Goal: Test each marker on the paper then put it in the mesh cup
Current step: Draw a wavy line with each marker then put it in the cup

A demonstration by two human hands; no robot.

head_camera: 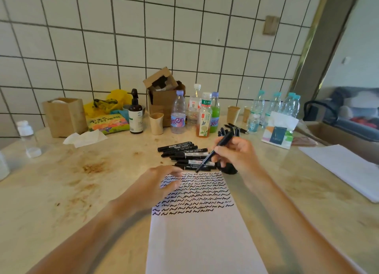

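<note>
Marble table (61,191), wide and stained, and the long sheet of paper (205,243) runs down its middle, top half filled with rows of black squiggles. At the back an open cardboard box (164,101) holds something dark I can't make out; paper cups (156,123) stand among the water bottles (178,113). The mesh cup (229,169) peeks out dark under the right wrist, its contents hidden. A pile of black markers (184,154) lies mostly sideways just above the paper. The right hand (235,152) pinches one marker (215,150), slanted, tip down-left at the paper's top edge. The left hand (158,181) rests relaxed, fingers pressing the paper's upper left corner.
</note>
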